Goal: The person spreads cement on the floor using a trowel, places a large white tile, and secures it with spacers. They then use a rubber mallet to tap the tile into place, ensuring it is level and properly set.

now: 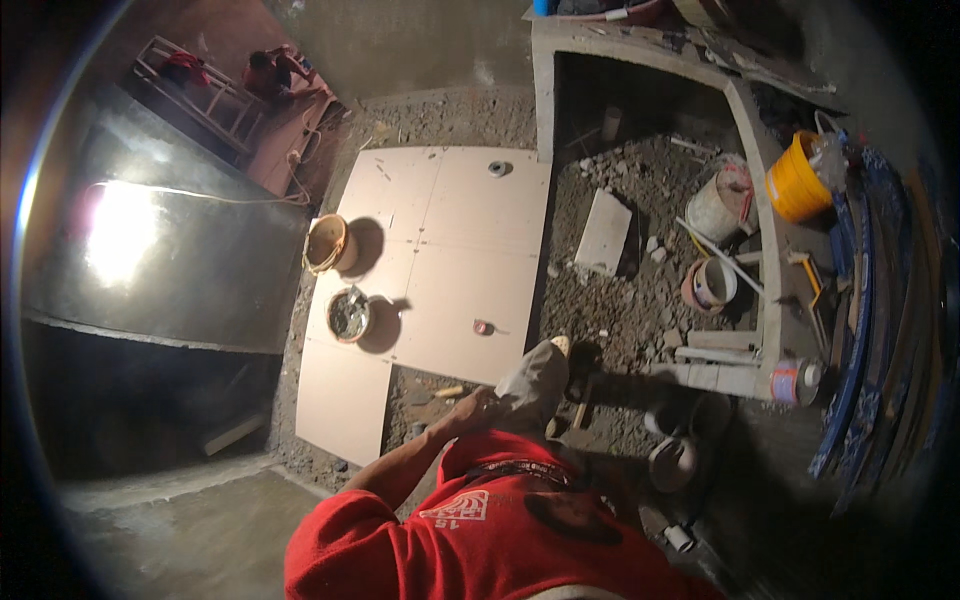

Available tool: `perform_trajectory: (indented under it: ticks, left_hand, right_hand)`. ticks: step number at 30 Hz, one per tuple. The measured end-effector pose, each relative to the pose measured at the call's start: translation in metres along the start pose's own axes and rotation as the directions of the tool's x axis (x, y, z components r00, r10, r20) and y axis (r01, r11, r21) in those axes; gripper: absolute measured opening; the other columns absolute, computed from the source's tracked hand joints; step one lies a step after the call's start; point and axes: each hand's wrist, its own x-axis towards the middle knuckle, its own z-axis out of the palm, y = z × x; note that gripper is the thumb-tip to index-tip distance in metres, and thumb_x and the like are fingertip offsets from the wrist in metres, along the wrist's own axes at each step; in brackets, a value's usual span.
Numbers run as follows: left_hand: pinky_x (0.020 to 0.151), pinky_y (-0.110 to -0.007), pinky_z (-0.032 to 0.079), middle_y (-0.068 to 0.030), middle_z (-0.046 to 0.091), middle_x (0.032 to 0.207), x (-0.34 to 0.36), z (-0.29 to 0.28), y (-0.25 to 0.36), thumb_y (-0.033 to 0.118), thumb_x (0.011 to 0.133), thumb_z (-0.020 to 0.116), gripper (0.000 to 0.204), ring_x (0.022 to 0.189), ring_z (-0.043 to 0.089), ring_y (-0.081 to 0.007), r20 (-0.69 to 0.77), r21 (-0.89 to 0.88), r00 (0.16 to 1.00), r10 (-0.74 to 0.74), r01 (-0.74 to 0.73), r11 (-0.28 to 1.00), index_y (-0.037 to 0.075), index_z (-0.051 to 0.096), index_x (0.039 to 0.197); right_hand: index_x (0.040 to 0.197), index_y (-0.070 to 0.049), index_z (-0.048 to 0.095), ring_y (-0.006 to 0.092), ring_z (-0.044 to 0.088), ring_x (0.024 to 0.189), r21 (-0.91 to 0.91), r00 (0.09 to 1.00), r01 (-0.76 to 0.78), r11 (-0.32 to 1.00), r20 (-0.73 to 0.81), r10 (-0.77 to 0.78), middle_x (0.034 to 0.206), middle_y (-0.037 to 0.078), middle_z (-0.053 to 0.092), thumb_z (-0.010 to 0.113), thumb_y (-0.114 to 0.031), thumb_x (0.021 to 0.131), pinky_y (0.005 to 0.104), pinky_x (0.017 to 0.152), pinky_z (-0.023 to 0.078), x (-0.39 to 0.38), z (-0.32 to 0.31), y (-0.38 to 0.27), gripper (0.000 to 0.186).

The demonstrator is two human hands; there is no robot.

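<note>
My left hand (478, 408) rests against the grey trouser leg (532, 384) near my thigh. Its fingers are too small and shaded to make out, and nothing shows clearly in it. My right hand does not appear. In front of me, large pale tiles (465, 205) lie on the ground. A bucket with grey mortar (350, 316) stands on them at the left, a handle sticking out of it. Just beyond is another tan bucket (328, 247). A small red object (483, 327), perhaps a tape measure, and a grey ring-shaped piece (499, 169) lie on the tiles.
Rubble (640, 170) with a loose slab (603, 232) fills the right side, inside a concrete kerb (768, 190). Buckets, including a yellow one (798, 180), stand there. Long boards (880, 330) lie far right. Another person (268, 75) crouches at the far left beside a wooden frame (195, 95).
</note>
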Motion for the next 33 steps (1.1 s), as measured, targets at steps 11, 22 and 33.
perform_trajectory:
  ticks: [11,22,33]
  left_hand:
    - [0.086,-0.038,0.058,-0.0188,0.073,0.114,0.212,-0.041,-0.027,0.037,0.100,0.074,0.049,0.098,0.070,-0.0203,-0.050,-0.243,0.997,-0.056,0.043,0.969,0.002,0.057,0.129]
    - [0.092,-0.044,0.058,-0.0177,0.072,0.116,0.279,-0.108,0.066,0.013,0.103,0.054,0.035,0.109,0.069,-0.0390,0.098,0.463,0.839,0.535,-0.515,0.722,0.004,0.063,0.136]
    - [0.110,-0.044,0.050,-0.0175,0.068,0.132,0.426,-0.186,0.083,0.028,0.090,0.077,0.057,0.125,0.063,-0.0347,-0.251,0.443,0.921,0.298,-0.164,0.881,0.004,0.061,0.139]
  right_hand:
    - [0.142,0.001,0.059,0.0344,0.064,0.122,-0.475,0.986,0.127,0.871,-0.032,-0.162,0.135,0.021,0.065,0.067,-0.044,0.102,0.0420,0.105,0.050,0.120,0.003,-0.238,0.061]
    - [0.142,0.001,0.059,0.0342,0.064,0.122,-0.805,0.919,0.315,0.502,0.127,-0.373,0.134,0.021,0.066,0.069,-0.045,0.100,0.0419,0.104,0.050,0.244,0.092,-0.572,0.062]
    - [0.139,0.006,0.060,0.0315,0.065,0.125,-0.728,0.756,0.628,0.275,0.654,0.005,0.135,0.022,0.067,0.068,-0.040,0.101,0.0415,0.105,0.049,0.422,0.270,-0.841,0.059]
